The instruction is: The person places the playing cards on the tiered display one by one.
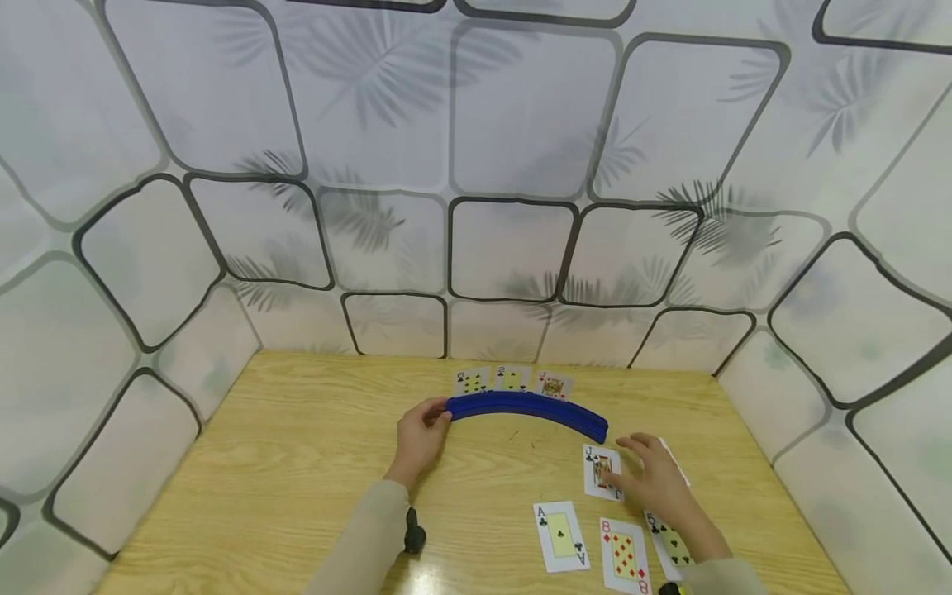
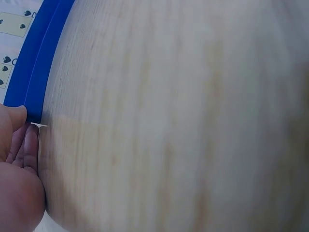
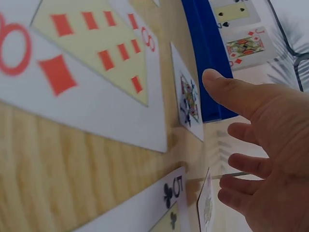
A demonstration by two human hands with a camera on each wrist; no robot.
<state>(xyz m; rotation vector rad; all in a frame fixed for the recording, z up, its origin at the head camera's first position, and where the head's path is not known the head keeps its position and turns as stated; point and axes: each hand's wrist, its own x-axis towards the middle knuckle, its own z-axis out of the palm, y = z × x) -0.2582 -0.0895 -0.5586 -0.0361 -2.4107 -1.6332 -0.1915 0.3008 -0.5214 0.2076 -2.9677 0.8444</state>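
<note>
A curved blue card holder stands toward the back of the table, with a six of spades, a two of spades and a jack of diamonds upright in it. My left hand pinches the holder's left end between thumb and fingers, as the left wrist view also shows. Over the table at the holder's right, my right hand hovers with spread fingers and nothing in its grasp. Its thumb overlaps the jack of clubs, which lies face up.
On the wooden table lie an ace of clubs, an eight of diamonds and a five of clubs. Another card lies partly hidden behind my right hand. Patterned fabric walls enclose the back and sides.
</note>
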